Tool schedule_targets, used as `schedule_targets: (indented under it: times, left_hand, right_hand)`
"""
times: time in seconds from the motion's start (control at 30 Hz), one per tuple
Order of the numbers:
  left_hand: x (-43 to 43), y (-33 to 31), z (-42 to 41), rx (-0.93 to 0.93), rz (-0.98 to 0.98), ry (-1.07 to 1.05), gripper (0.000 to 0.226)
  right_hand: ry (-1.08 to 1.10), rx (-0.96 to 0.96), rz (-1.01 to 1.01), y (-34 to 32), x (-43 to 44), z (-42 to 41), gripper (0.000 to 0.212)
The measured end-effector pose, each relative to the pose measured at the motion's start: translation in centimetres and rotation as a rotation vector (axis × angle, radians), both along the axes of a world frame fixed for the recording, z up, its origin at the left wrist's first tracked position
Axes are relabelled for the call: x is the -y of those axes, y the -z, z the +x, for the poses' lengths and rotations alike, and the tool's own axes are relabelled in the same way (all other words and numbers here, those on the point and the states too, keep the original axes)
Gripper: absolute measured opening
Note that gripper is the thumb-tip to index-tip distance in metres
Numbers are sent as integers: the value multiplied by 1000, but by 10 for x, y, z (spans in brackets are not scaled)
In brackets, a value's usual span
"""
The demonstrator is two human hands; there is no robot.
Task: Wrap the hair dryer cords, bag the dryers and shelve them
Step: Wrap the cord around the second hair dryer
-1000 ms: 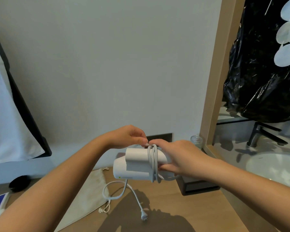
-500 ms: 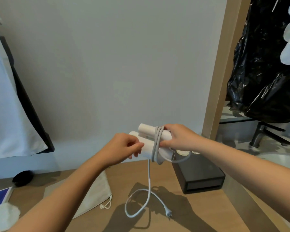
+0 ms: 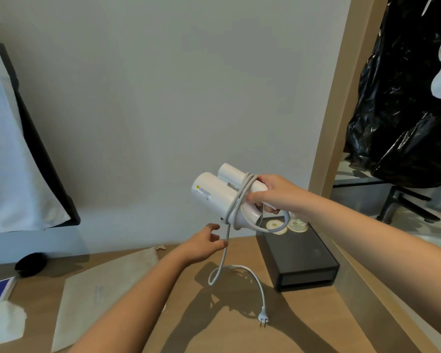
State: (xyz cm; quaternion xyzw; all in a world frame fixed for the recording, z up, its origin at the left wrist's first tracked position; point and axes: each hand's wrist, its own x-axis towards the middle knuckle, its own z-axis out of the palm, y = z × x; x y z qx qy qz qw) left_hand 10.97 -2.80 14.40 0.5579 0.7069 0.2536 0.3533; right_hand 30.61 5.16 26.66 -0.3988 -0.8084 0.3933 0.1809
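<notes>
A white folded hair dryer (image 3: 215, 193) is held up in the air by my right hand (image 3: 273, 194), which grips its handle end. Its grey-white cord (image 3: 239, 200) is looped a few times around body and handle. The free length of cord hangs down, curves over the wooden counter and ends in a plug (image 3: 263, 317) lying flat. My left hand (image 3: 204, 244) sits below the dryer with thumb and fingers pinching the hanging cord. A beige drawstring bag (image 3: 105, 289) lies flat on the counter to the left.
A black box (image 3: 301, 263) with two round coasters on top stands at the right of the wooden counter (image 3: 214, 337). A black round object (image 3: 31, 263), a blue-and-white item and a white cloth lie at far left. A sink with a black tap is at right.
My right hand has lifted the dryer higher and tilted it. My left hand has dropped from the dryer body down along the hanging cord. The plug has slid right on the counter.
</notes>
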Motion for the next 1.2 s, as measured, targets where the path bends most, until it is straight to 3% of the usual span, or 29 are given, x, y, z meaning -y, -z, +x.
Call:
schedule_targets:
  times: [0.2,0.4,0.47,0.63,0.83,0.93,1.07,1.2]
  left_hand:
    - [-18,9,21,186,26,-74,57]
    - [-20,14,27,315,95,-102,19]
    - [-15,16,27,322,140,-143,23]
    - [6,0,19,-58,239,-53,29]
    - [37,-42,13,-531,301,105,26]
    - [49,-66,14,-685,337,166,28]
    - [58,-103,17,-791,417,250,26]
    - [55,-127,14,-930,474,326,29]
  right_hand:
    - [21,-15,-16,-2,0,9,16]
    - [29,-52,-88,0,-6,18,21]
    - [57,-95,-121,1,-10,21,24]
    - [221,-144,-183,8,-20,24,17]
    - [246,-96,-141,21,-25,18,11]
    - [208,-4,-8,25,-26,10,14]
    - [164,228,317,25,-21,-1,25]
    - [105,329,416,21,-8,-9,32]
